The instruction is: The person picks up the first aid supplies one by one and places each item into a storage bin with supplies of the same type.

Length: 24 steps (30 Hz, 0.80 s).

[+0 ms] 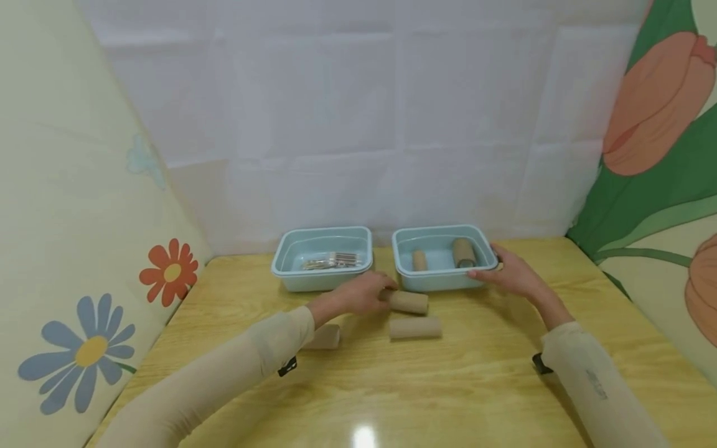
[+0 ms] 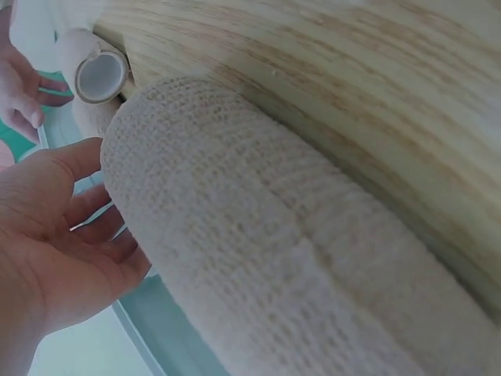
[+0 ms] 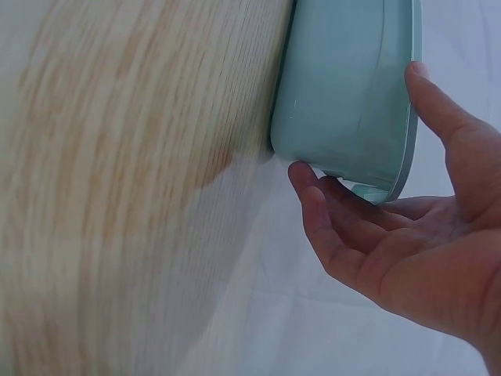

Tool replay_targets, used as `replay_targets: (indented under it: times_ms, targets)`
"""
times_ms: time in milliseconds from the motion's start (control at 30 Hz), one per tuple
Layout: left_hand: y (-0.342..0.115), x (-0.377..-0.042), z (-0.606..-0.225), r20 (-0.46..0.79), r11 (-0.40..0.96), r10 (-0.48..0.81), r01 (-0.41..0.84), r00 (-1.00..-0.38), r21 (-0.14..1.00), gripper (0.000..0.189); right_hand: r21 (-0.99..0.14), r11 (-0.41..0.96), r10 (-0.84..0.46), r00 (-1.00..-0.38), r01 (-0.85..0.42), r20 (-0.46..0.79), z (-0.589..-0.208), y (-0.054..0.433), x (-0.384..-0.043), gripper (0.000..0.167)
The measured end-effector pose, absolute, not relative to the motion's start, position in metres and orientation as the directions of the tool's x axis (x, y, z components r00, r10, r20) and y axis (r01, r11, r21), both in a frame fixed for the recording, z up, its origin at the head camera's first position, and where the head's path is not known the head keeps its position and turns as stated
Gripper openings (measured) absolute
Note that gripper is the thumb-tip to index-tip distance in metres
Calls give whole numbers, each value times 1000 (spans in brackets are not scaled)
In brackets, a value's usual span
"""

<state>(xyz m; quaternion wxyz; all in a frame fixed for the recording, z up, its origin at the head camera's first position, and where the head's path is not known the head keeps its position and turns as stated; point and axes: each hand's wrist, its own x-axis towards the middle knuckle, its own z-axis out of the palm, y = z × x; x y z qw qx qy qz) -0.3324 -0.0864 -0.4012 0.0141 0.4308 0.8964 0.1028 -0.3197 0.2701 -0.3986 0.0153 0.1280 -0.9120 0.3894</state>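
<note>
My right hand (image 1: 512,274) grips the right end of a light blue plastic tub (image 1: 442,282). In the right wrist view, its thumb (image 3: 438,102) lies on the rim and the fingers curl under the corner. Two tan rolls stay inside: a small one (image 1: 419,260) and a thicker one (image 1: 463,253). My left hand (image 1: 366,294) has loosely bent fingers, right at the left end of a tan bandage roll (image 1: 410,302) in front of that tub. Another roll (image 1: 416,328) lies nearer. A woven-textured roll (image 2: 258,227) fills the left wrist view, partly under my forearm in the head view.
A second light blue tub (image 1: 322,284) holds metal forks (image 1: 336,260), to the left on the wooden table (image 1: 426,392). White cloth (image 1: 336,124) hangs close behind both tubs. Flower-patterned cloths stand at the left and right sides.
</note>
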Motion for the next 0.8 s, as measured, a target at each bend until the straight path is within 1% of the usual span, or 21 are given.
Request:
replay_targets:
  times_ms: [167,467,800]
  targets:
    - [-85,-333,-401,68,615,768,763,-637,200,39,-714,657,-219,-967,-242,126,-396,270,-319,89]
    - [-84,-331,-400,88,623,756,754,-648,207,37,-718,639,-235,-959,-277,161,-393,271,-323,85]
    - [-85,-327,-403,81,644,741,739,-667,197,38,-738,617,-234,-959,-273,159,-397,271,-322,88]
